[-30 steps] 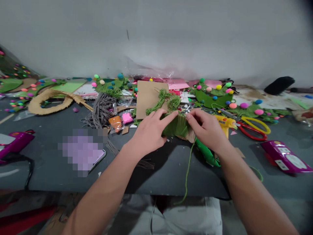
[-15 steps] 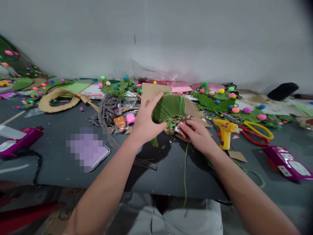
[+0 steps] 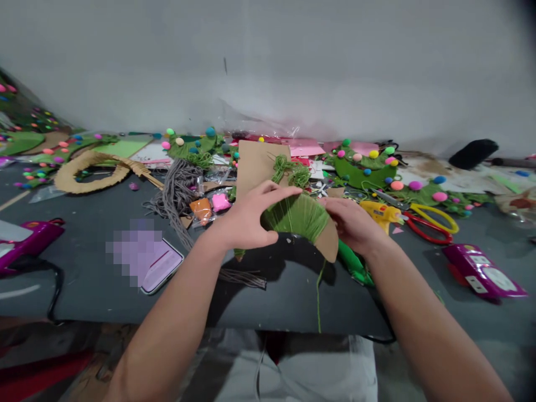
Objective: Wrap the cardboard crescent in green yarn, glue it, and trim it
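A cardboard crescent [image 3: 299,216] wrapped in green yarn is held up over the table, tilted, its bare brown end pointing down to the right. My left hand [image 3: 245,218] grips its left part, fingers over the top and thumb below. At the right edge, the curled fingers of my right hand [image 3: 354,223] reach behind the crescent, and their tips are hidden. A loose green yarn strand [image 3: 319,301] hangs beneath the bare end. Behind the crescent lie a tangle of green yarn [image 3: 293,170] and a flat cardboard piece [image 3: 262,162].
To the right lie a yellow glue gun [image 3: 379,215], scissors [image 3: 427,226] with red and yellow handles, and a purple device [image 3: 481,273]. A green object [image 3: 354,265] sits below my right hand. Grey yarn [image 3: 180,190], a phone [image 3: 165,268] and a straw-coloured ring [image 3: 90,173] are at left.
The crescent has turned and tipped, and its bare brown end now shows at the lower right. My right hand has moved right and up, from its lower edge to behind its right side.
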A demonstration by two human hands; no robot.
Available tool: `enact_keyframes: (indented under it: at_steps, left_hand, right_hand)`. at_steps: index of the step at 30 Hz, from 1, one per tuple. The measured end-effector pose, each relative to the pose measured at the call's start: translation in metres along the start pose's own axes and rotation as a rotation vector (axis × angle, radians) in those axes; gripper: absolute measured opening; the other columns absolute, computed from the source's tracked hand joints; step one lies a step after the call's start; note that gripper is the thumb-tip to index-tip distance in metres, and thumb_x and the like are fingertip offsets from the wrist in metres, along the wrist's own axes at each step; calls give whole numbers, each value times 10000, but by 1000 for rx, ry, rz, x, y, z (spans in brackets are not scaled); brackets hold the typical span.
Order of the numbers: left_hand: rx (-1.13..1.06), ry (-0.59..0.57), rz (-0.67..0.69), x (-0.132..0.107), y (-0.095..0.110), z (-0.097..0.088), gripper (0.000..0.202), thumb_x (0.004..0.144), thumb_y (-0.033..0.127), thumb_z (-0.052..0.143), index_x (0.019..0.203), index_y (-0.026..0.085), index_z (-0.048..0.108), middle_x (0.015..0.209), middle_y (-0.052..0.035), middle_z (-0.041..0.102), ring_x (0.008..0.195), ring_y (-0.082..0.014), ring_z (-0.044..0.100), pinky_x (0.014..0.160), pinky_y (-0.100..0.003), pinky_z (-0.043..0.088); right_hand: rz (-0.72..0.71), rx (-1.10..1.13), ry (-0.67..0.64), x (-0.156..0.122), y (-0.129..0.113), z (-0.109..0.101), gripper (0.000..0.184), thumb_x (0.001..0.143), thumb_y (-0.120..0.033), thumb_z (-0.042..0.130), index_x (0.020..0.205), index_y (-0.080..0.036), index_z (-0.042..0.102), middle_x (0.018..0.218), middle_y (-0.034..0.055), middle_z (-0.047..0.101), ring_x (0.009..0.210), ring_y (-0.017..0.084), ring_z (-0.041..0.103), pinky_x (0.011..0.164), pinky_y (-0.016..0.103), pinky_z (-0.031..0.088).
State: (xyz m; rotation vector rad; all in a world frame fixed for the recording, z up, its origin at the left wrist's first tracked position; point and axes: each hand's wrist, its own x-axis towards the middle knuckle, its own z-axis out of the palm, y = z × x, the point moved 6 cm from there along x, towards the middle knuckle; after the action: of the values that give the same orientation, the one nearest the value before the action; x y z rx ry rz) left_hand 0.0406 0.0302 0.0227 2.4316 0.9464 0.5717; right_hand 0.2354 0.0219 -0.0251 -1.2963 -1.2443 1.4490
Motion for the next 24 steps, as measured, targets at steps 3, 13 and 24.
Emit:
enact_keyframes:
  at_steps: [3, 13, 24]
  left_hand:
    - [129, -68, 13, 0, 5, 9, 840, 693, 162, 620, 1466, 407, 398, 1341, -30, 486, 1131, -251, 562, 942, -403, 482]
    - [424, 100, -34, 4, 8, 17, 799, 691, 133, 596, 1448, 339, 444, 1263, -78, 516, 1102, -289, 541, 906, -427, 459]
    - [316, 343, -241, 3, -6, 6, 784, 709, 197, 656, 1446, 323, 420, 1266, -83, 510, 1116, -283, 545, 871, -399, 508]
  right_hand:
    - [49, 29, -11, -1, 1, -2, 332, 804, -413, 649, 625, -193, 477, 529, -63, 306, 452, 68, 206, 454, 256, 123]
    - [-285, -403, 105, -14, -20, 5, 293, 904, -409, 571, 717, -184, 551, 612, -25, 444, 546, 101, 363, 509, 258, 276]
    - [-285, -470, 34, -14, -7, 28, 301, 955, -394, 504, 794, -167, 618, 596, -27, 463, 537, 104, 373, 521, 260, 286]
